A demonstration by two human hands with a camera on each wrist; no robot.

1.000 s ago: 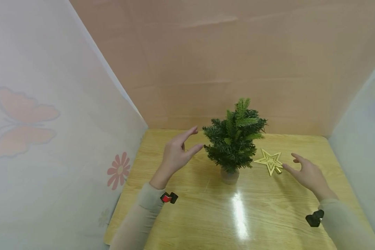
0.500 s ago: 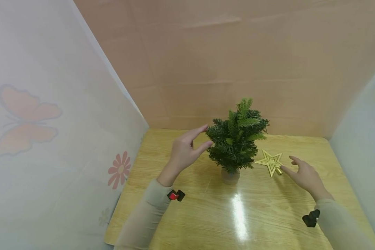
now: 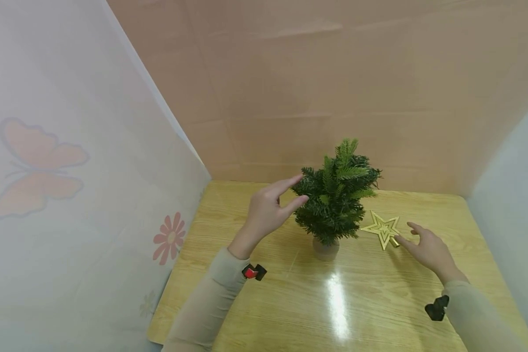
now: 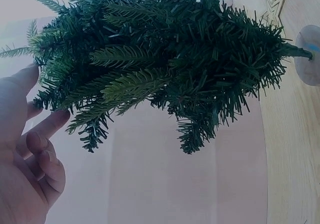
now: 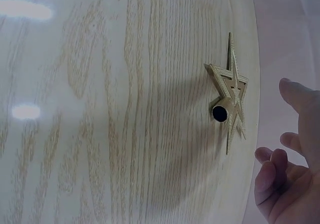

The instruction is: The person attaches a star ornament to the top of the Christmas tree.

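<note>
A small green artificial tree [image 3: 336,193] stands upright in a pale round base [image 3: 325,249] on the wooden table [image 3: 264,303]. My left hand [image 3: 270,210] hovers at its left side with fingers spread, fingertips at the branches [image 4: 125,84], gripping nothing. A gold star topper [image 3: 383,228] with a short tube socket [image 5: 220,112] lies flat to the tree's right. My right hand [image 3: 424,244] reaches toward the star with relaxed fingers, its fingertips just short of the socket and holding nothing.
A peach back wall [image 3: 334,88] and pale side panels close in the table; the left panel [image 3: 70,195] carries butterfly and flower prints. The table's near half shows only light glare [image 3: 336,303].
My left hand has moved right until its fingertips meet the tree's branches. The right hand has crept slightly closer to the star. Tree and star have not moved.
</note>
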